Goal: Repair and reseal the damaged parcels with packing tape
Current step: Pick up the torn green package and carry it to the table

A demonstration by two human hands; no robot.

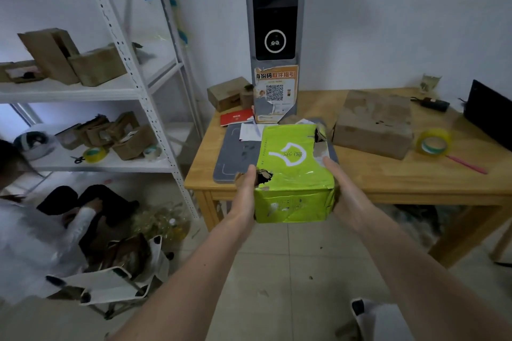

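Observation:
A lime-green parcel (293, 171) with white markings is held up between both hands in front of the wooden table (388, 183). Torn holes show at its near left corner and far right corner. My left hand (245, 191) holds its left side, thumb on top by the tear. My right hand (339, 188) holds its right side, thumb lying on the top edge. A brown cardboard parcel (372, 123) lies on the table to the right. A roll of yellowish packing tape (433, 144) stands beside it.
A grey scanner tower (274, 36) stands at the table's back with a grey mat (235, 158) before it. White shelves (83, 91) at left hold several boxes, tape rolls and scissors (77, 159). A person (41, 216) crouches at lower left. A pink tool (468, 165) and a black monitor (490, 116) sit at right.

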